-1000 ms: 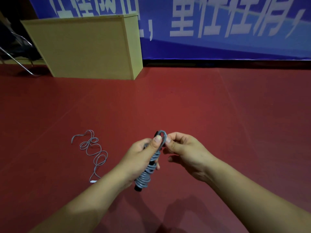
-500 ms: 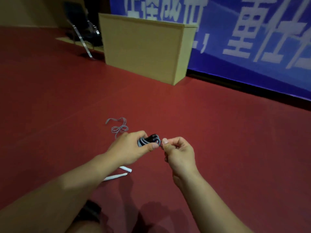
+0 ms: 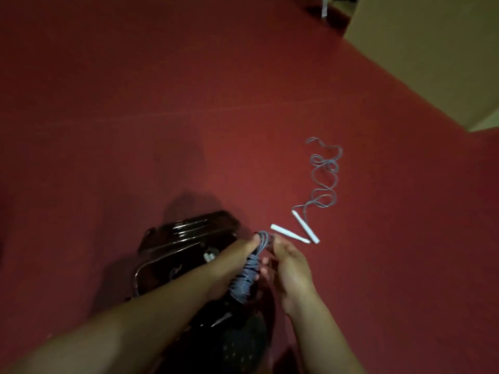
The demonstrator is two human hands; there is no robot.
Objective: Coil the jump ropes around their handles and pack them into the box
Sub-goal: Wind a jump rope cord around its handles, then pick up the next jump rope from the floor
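The coiled jump rope (image 3: 249,268) sits between the hands, its long axis running up and away from the person, over the dark box (image 3: 186,244) that lies just left of it. The left hand (image 3: 229,265) is clamped round the bundle; the right hand (image 3: 290,265) touches its far side, fingers seemingly pinching the last loop, though blur hides the detail. The box is nearer the left hand. The second rope (image 3: 324,179), uncoiled, lies on the red floor (image 3: 162,103) to the right, its white handles (image 3: 297,230) near the right hand.
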